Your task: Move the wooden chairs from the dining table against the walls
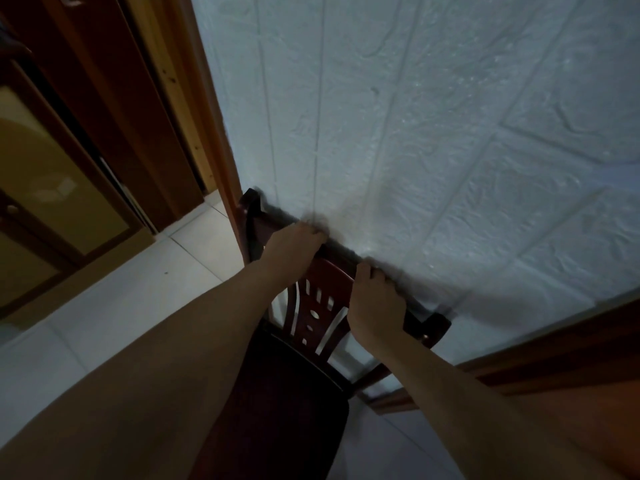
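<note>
We take this for a room in a home; the wall point(433, 133) wears white brick-pattern foam panelling; the floor point(114, 306) is pale glazed tile; a dark wooden door frame point(194, 98) stands at left, a glass-fronted wooden cabinet point(52, 188) past it; a carved dining chair point(318, 306) sits against the wall.
</note>
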A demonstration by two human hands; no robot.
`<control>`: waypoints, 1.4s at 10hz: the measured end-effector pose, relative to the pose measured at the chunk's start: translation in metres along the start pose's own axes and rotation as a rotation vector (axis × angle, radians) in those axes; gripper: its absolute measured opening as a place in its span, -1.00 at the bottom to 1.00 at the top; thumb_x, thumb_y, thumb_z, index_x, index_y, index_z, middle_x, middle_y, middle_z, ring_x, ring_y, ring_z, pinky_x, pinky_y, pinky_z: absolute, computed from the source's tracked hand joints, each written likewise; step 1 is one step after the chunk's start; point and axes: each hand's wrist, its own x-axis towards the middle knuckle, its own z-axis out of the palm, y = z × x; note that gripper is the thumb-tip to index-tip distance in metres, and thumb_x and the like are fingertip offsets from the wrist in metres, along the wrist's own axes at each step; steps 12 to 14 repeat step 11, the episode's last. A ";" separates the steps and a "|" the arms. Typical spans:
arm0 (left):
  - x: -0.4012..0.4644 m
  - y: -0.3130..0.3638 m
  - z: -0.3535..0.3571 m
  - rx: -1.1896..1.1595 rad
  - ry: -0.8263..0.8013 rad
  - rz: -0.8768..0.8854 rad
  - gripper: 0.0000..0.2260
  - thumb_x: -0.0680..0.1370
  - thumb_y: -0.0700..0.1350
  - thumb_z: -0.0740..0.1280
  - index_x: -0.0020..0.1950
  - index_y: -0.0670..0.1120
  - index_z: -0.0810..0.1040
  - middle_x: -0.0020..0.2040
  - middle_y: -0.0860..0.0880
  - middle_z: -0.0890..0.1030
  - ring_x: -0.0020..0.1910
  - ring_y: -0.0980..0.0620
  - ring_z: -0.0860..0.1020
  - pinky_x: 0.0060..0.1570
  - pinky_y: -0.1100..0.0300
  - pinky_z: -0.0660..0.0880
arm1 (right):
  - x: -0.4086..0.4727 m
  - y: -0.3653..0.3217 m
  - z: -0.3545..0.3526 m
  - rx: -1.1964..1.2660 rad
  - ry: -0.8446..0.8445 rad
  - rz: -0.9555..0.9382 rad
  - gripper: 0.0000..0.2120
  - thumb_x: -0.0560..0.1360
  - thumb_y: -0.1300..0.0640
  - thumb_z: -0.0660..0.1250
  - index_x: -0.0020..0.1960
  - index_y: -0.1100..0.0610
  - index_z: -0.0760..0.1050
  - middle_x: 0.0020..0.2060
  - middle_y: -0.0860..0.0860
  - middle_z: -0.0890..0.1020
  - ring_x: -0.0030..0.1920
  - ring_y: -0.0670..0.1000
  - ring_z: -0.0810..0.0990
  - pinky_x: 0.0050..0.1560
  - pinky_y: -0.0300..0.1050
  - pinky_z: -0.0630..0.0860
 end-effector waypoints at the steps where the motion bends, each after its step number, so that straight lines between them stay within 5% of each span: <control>1: -0.004 0.000 0.002 -0.012 0.023 0.013 -0.64 0.56 -0.21 0.19 0.37 -0.09 0.35 0.29 -0.10 0.49 0.29 -0.09 0.42 0.24 -0.02 0.41 | -0.002 -0.001 -0.001 -0.001 -0.033 0.014 -0.35 0.53 0.03 0.28 0.47 0.22 0.04 0.38 0.24 0.32 0.36 0.22 0.37 0.29 0.13 0.41; 3: -0.024 0.006 -0.007 -0.017 -0.056 0.014 -0.41 0.50 -0.25 0.27 0.49 -0.06 0.16 0.49 -0.08 0.23 0.47 -0.09 0.17 0.27 -0.04 0.39 | -0.010 -0.006 -0.006 0.015 -0.036 -0.005 -0.21 0.48 -0.04 0.34 0.49 0.24 -0.02 0.41 0.27 0.24 0.40 0.26 0.28 0.37 0.18 0.30; 5: -0.050 0.006 -0.020 0.020 -0.193 -0.056 -0.30 0.51 -0.21 0.28 0.53 0.06 -0.03 0.57 -0.02 -0.03 0.53 -0.08 0.02 0.32 -0.10 0.30 | -0.023 -0.018 -0.003 0.046 -0.031 -0.099 -0.20 0.51 -0.04 0.29 0.54 0.16 -0.11 0.51 0.26 -0.01 0.52 0.29 -0.02 0.49 0.23 0.00; 8: -0.097 -0.001 -0.037 0.015 -0.385 -0.217 -0.22 0.51 0.08 0.31 0.53 0.07 -0.15 0.57 -0.05 -0.09 0.54 -0.09 -0.05 0.42 -0.15 0.09 | -0.031 -0.046 0.004 0.171 -0.112 -0.231 -0.18 0.49 -0.07 0.31 0.55 0.11 -0.11 0.54 0.23 -0.11 0.53 0.26 -0.14 0.50 0.17 -0.10; 14: -0.133 0.001 -0.053 0.007 -0.384 -0.277 -0.23 0.50 0.10 0.32 0.54 0.02 -0.09 0.57 -0.08 0.00 0.53 -0.11 0.04 0.39 -0.15 0.13 | -0.043 -0.057 -0.004 0.190 -0.127 -0.284 -0.18 0.50 -0.06 0.31 0.54 0.14 -0.10 0.53 0.22 -0.05 0.53 0.26 -0.12 0.49 0.17 -0.06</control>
